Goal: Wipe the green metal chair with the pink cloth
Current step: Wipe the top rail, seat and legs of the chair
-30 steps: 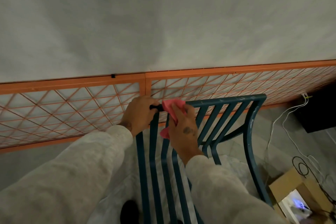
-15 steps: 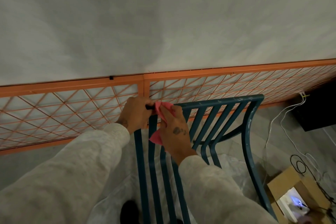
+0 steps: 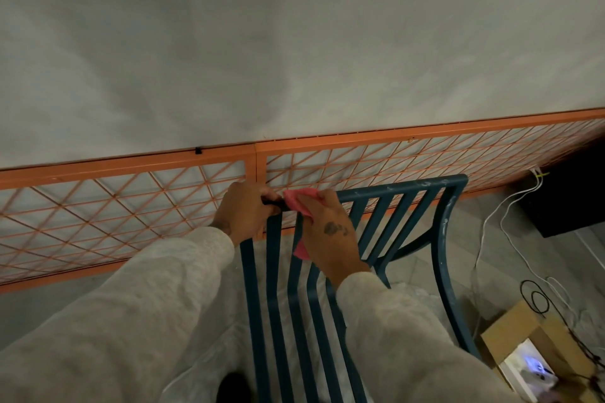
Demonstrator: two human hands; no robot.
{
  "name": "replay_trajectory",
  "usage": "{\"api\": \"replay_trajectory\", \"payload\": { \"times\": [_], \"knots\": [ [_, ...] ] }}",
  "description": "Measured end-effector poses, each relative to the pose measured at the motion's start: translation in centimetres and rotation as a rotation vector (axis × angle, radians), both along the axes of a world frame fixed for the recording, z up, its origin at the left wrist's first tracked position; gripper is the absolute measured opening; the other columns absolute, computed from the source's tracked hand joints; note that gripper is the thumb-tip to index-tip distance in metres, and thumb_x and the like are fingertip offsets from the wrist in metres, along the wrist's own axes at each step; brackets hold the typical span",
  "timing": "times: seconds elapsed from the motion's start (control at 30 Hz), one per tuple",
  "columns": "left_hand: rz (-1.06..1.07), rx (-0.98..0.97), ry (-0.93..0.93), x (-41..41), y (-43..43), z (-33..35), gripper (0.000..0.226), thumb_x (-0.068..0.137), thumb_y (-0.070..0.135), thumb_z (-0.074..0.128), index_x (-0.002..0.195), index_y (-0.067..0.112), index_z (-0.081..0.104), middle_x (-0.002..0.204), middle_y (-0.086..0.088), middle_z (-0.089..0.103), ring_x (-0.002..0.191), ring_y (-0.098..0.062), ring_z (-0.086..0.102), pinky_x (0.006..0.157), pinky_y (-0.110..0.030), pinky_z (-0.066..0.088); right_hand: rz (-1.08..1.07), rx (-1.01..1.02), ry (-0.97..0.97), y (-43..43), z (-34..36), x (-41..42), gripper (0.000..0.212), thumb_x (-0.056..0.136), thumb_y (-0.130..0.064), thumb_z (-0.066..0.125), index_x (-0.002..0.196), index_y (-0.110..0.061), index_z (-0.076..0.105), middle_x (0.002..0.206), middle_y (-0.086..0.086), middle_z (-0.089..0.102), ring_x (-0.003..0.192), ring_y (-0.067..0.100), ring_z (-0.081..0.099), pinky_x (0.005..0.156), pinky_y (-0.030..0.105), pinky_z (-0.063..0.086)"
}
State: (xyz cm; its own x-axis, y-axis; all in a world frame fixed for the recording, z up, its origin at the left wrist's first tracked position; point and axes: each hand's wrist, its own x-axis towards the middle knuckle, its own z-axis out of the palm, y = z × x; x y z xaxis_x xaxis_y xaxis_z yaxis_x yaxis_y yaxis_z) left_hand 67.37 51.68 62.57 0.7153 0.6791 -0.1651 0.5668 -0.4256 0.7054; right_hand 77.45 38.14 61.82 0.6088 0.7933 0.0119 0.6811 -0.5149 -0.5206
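The green metal chair (image 3: 402, 193) stands in front of me, its slatted back rising to a top rail. My left hand (image 3: 244, 211) grips the left end of that top rail. My right hand (image 3: 330, 232) holds the pink cloth (image 3: 299, 201) wrapped over the rail just right of my left hand. A lower corner of the cloth hangs behind the slats under my right wrist. White smears show on the rail's right part and on the right upright.
An orange lattice fence (image 3: 131, 203) runs along the grey wall behind the chair. At the right stand a dark box (image 3: 569, 196), white cables (image 3: 491, 222), black cables (image 3: 537, 298) and an open cardboard box (image 3: 523, 353) on the floor. Plastic sheeting lies under the chair.
My right hand has slid the pink cloth left along the top rail, up against my left hand. The left hand has kept its grip on the rail's end.
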Motion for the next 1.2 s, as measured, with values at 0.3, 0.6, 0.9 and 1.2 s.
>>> {"api": "replay_trajectory", "payload": {
  "times": [0.3,0.6,0.9,1.2],
  "knots": [
    [-0.010,-0.039,-0.005,0.1,0.5,0.1,0.019,0.082,0.015,0.078,0.100,0.018,0.078,0.098,0.001,0.075,0.086,-0.010,0.066,0.083,-0.025,0.052,0.032,0.000,-0.008,0.0,-0.1,-1.9,0.052,0.082,-0.002,0.075,0.131,-0.011,0.062,0.129,0.013,0.053,0.107,0.035,0.059,0.096,0.043,0.054],
    [-0.001,-0.045,0.011,0.3,0.4,0.2,0.025,0.083,0.012,0.076,0.108,0.013,0.075,0.105,-0.002,0.071,0.091,-0.013,0.063,0.086,-0.026,0.050,-0.186,-0.010,0.055,-0.5,-0.1,0.4,0.040,0.098,-0.007,0.054,0.136,-0.019,0.057,0.133,0.006,0.046,0.113,0.032,0.057,0.098,0.038,0.053],
    [-0.115,-0.070,0.055,-2.1,1.4,0.4,0.025,0.085,0.011,0.074,0.109,0.017,0.073,0.101,0.001,0.070,0.088,-0.012,0.063,0.073,-0.018,0.042,0.053,-0.189,0.008,-0.2,0.8,1.0,0.056,0.088,-0.009,0.070,0.140,-0.024,0.053,0.135,0.001,0.044,0.116,0.022,0.054,0.108,0.036,0.047],
    [0.128,-0.178,-0.076,-6.2,2.4,-1.2,0.037,0.080,0.006,0.078,0.116,0.016,0.072,0.105,0.007,0.071,0.089,0.003,0.060,0.084,-0.004,0.039,0.093,-0.117,0.068,2.8,1.3,-5.1,0.060,0.086,-0.003,0.068,0.140,-0.023,0.051,0.136,0.004,0.039,0.113,0.026,0.052,0.101,0.036,0.049]
  ]
}}
